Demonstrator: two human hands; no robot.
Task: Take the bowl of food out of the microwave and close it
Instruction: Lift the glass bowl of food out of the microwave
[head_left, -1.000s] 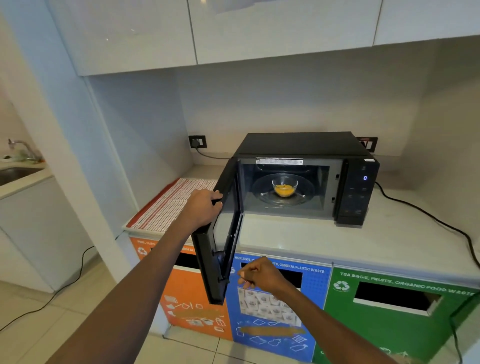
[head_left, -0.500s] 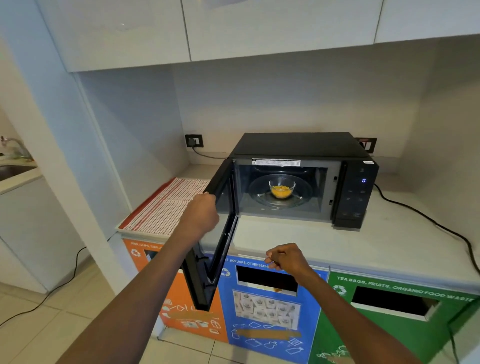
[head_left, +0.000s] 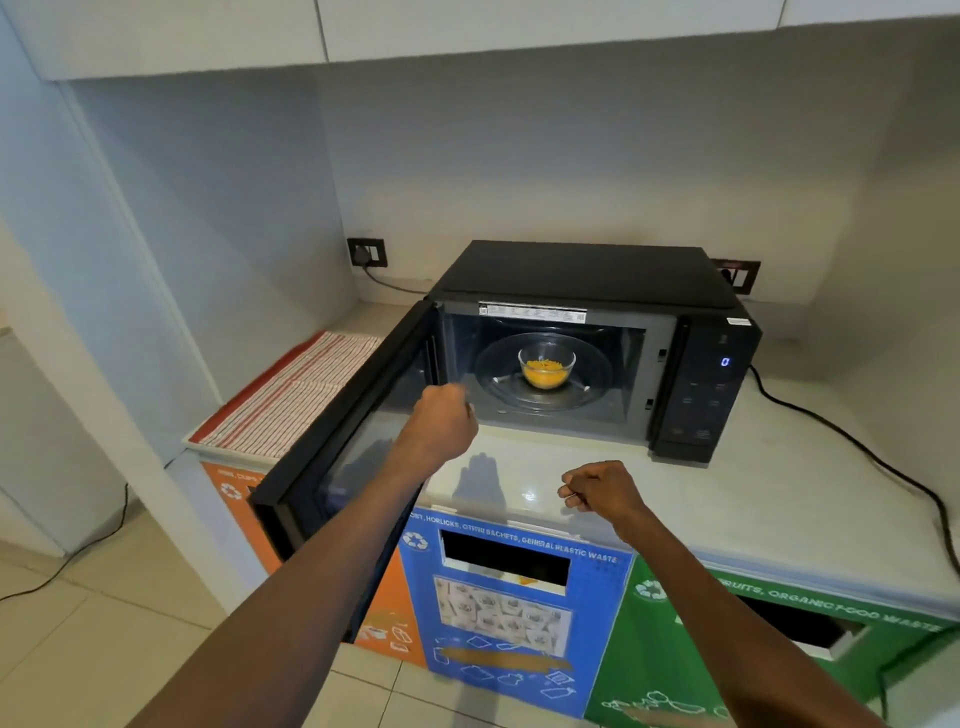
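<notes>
A black microwave (head_left: 587, 275) stands on the white counter (head_left: 753, 483), its door (head_left: 343, 447) swung wide to the left. Inside, a clear glass bowl of yellow food (head_left: 546, 368) rests at the middle of the glass turntable (head_left: 493, 364). My left hand (head_left: 441, 423) hovers in a loose fist just in front of the cavity's lower left corner, off the door, holding nothing. My right hand (head_left: 600, 491) is a loose fist above the counter's front edge, also holding nothing. Both hands are well short of the bowl.
A red-striped cloth (head_left: 296, 395) lies on the counter left of the door. A black power cable (head_left: 857, 452) trails over the counter at the right. Orange (head_left: 234, 488), blue (head_left: 509, 613) and green (head_left: 727, 649) waste bin fronts sit below the counter. Wall sockets (head_left: 367, 252) are behind.
My left hand let go of the door's edge and moved right toward the cavity. The door now stands wider. My right hand rose to counter height. The view has come closer.
</notes>
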